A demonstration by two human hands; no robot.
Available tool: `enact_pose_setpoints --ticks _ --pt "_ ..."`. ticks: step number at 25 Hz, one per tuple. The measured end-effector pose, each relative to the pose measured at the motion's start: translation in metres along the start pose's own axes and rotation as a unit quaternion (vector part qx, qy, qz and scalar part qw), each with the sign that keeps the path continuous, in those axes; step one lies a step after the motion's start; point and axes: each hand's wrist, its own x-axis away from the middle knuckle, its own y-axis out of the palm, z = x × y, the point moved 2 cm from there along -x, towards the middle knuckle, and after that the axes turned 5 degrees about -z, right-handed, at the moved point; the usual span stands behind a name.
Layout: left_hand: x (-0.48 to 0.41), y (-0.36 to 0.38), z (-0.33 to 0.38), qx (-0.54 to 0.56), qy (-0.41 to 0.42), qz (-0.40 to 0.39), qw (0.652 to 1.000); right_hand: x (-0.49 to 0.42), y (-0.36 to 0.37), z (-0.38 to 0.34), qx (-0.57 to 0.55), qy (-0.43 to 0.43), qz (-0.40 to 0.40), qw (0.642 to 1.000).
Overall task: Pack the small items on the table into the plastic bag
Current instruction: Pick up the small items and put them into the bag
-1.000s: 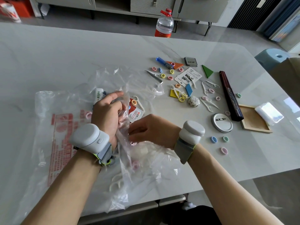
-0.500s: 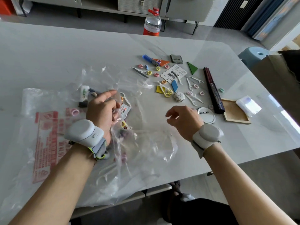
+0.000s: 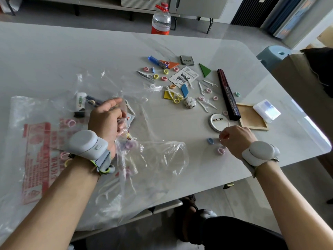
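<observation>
Fingers (image 3: pixel 223 137) of the right hand (image 3: pixel 236 139) are curled downward, their tips low over the pale grey desk (image 3: pixel 72 51) between a small blue ring (image 3: pixel 210 141) and a small pink ring (image 3: pixel 221 151); whether they already pinch something cannot be told, since the hand covers the spot beneath them. A second ago this hand was at the mouth of the clear plastic bag with red print (image 3: pixel 36 159), close against the left hand (image 3: pixel 106 121). It has since left the bag and swung out to the right, to the nearest loose pieces by the desk's near edge. The left hand has not let go: its fingers (image 3: pixel 120 114) grip a fold of the film at the bag's opening, and the bag lies crumpled on the left part of the desk, with a pink ring (image 3: pixel 70 123) and a white tube (image 3: pixel 80 101) visible through it. The shift suggests one drop is done and the next pick is starting. Much remains: coloured rings, white floss picks (image 3: pixel 205 105), flat coloured shapes and a round white badge (image 3: pixel 219 121) lie spread further back, well apart from the bag.
</observation>
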Motion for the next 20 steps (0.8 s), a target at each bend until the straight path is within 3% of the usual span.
enact_pose_setpoints --ticks 5,9,14,20 --pt "-0.003 0.000 -0.003 -0.010 0.002 0.000 1.000 0.006 0.004 -0.001 0.019 -0.008 -0.064 0.998" --pt "-0.001 0.001 -0.001 -0.013 0.003 0.001 1.000 0.006 0.009 -0.007 0.025 -0.002 -0.045 0.999" --pt "0.000 -0.001 0.001 -0.011 0.004 0.003 1.000 0.003 0.008 -0.019 -0.086 -0.037 0.037 0.995" --pt "0.006 -0.001 0.008 -0.019 0.008 0.008 1.000 0.003 0.013 -0.041 -0.063 -0.080 0.002 0.995"
